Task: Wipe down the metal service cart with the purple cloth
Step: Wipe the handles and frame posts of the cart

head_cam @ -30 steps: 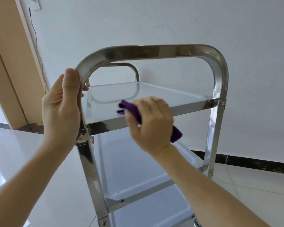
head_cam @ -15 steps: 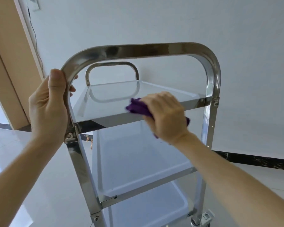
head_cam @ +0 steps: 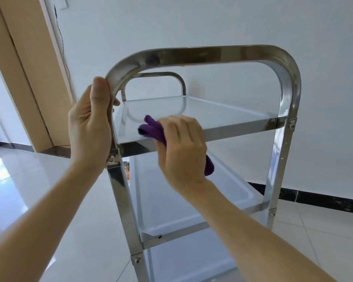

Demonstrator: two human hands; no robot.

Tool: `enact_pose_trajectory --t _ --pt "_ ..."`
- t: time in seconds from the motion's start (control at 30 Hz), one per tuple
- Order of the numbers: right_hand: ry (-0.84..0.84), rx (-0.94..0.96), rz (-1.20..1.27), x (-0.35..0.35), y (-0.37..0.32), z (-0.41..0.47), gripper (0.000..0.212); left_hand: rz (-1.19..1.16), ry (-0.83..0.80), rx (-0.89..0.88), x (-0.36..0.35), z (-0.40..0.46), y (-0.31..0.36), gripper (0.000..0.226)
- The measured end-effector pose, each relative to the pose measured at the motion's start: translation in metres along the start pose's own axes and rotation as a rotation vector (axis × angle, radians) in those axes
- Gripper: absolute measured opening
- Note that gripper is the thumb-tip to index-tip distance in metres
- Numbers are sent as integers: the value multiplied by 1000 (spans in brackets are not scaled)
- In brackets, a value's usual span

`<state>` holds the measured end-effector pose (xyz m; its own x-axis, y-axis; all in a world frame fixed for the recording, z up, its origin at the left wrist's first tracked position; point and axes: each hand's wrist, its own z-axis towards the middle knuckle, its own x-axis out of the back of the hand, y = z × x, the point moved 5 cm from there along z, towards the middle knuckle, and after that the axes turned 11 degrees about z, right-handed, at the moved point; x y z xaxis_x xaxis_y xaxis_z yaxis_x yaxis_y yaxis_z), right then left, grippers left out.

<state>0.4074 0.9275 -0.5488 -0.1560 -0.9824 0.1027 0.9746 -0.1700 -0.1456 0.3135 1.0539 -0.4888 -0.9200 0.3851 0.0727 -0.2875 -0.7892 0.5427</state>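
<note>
A shiny metal service cart (head_cam: 281, 123) with three shelves stands in front of me, its arched handle frame nearest. My left hand (head_cam: 89, 127) grips the left upright of that frame just above the top shelf. My right hand (head_cam: 181, 147) holds the bunched purple cloth (head_cam: 151, 129) and presses it on the front left part of the top shelf, at its near rim. One end of the cloth sticks out past my fingers; the other end hangs below my palm. A second, smaller handle arch (head_cam: 153, 77) rises at the cart's far end.
A white wall (head_cam: 212, 21) stands close behind the cart, with a dark baseboard (head_cam: 324, 200) at the right. A tan door frame (head_cam: 18, 68) is at the left, with a thin cable running down beside it. Glossy pale floor tiles (head_cam: 29, 180) surround the cart.
My right hand with the cloth has slid back to the left along the top shelf's front edge, after a stroke to the right. The left hand keeps its grip on the upright.
</note>
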Motion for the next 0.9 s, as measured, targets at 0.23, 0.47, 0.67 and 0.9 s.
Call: enact_pose_trajectory --t 0.23,0.47,0.67,0.9 --pt "-17 26 173 -30 -47 -14 21 -22 2 42 7 2 -5 55" --pt "-25 22 342 -5 -30 -58 21 -35 -3 26 5 3 -7 52" --pt "-295 -190 302 -23 -15 -130 28 -29 -13 -5 3 5 -8 45" --pt "-897 -366 142 -60 -8 -194 49 28 28 -16 10 3 -10 26"
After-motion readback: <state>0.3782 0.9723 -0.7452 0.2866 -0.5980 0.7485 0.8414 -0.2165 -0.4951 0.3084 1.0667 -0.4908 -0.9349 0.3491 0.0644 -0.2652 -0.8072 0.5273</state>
